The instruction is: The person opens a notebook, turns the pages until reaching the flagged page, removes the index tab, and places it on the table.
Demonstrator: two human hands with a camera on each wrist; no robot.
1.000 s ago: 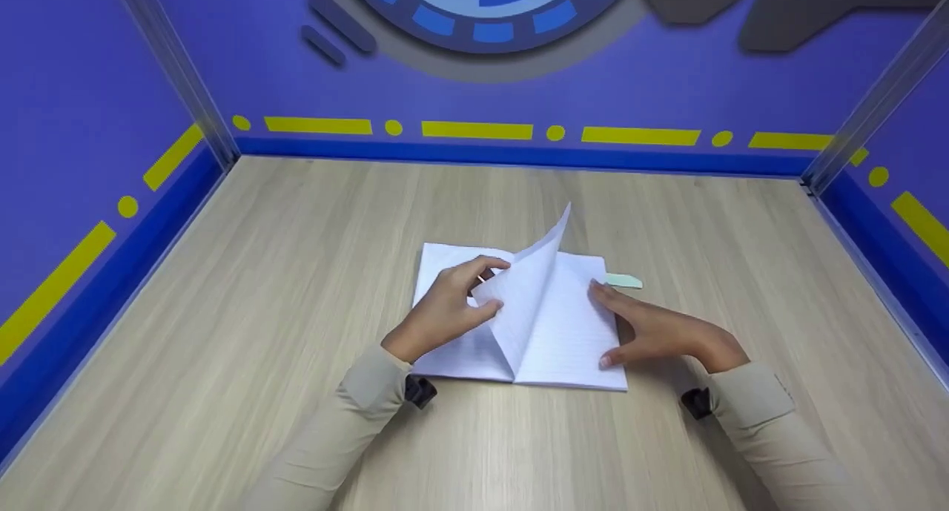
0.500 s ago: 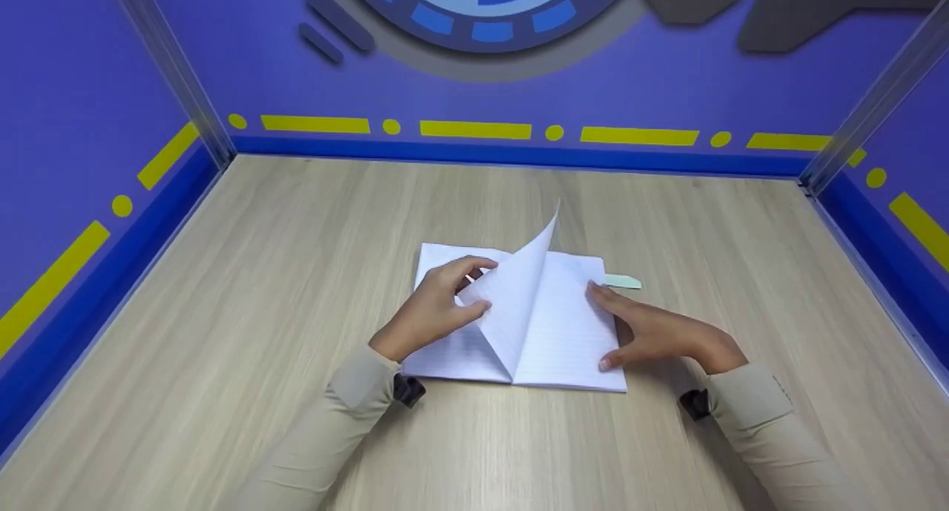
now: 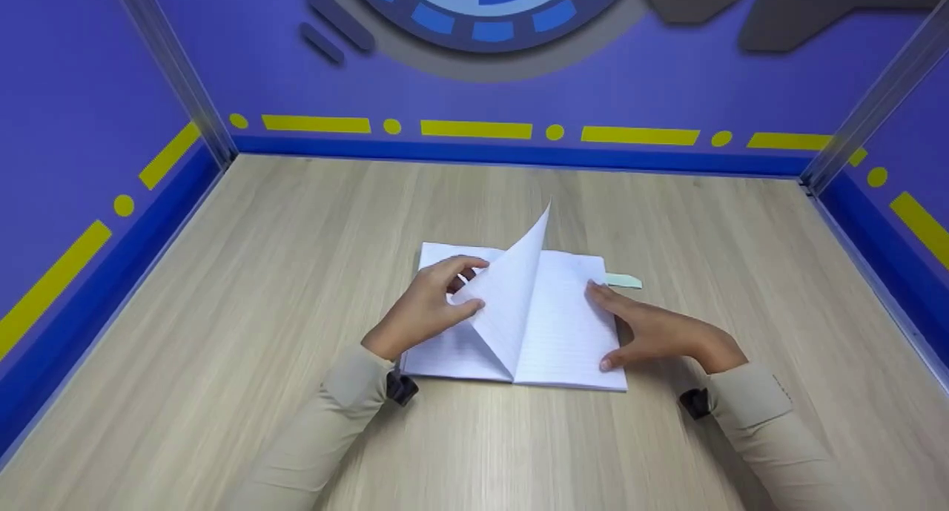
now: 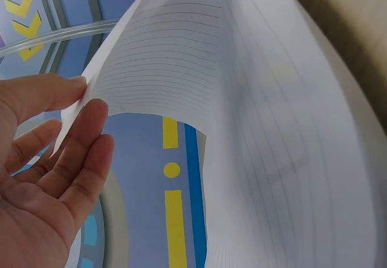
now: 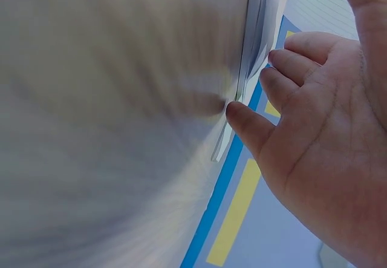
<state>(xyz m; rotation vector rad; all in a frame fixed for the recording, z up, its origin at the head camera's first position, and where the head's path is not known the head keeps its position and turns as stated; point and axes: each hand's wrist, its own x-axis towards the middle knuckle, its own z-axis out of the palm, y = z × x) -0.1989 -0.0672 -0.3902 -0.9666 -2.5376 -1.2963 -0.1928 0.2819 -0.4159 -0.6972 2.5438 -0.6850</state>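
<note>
An open notebook [image 3: 519, 318] lies flat near the middle of the table [image 3: 222, 333]. One page [image 3: 511, 296] stands up over its spine. The left hand [image 3: 426, 311] is over the notebook's left half and pinches that page's edge. The right hand [image 3: 652, 329] rests on the notebook's right edge. A small slip [image 3: 624, 280] lies on the table, just beside the notebook's far right corner, behind the right hand.

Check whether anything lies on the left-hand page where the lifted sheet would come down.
Only the left hand itself: it pinches the sheet and sits over the notebook's left page. Nothing else visible lies there.
</note>
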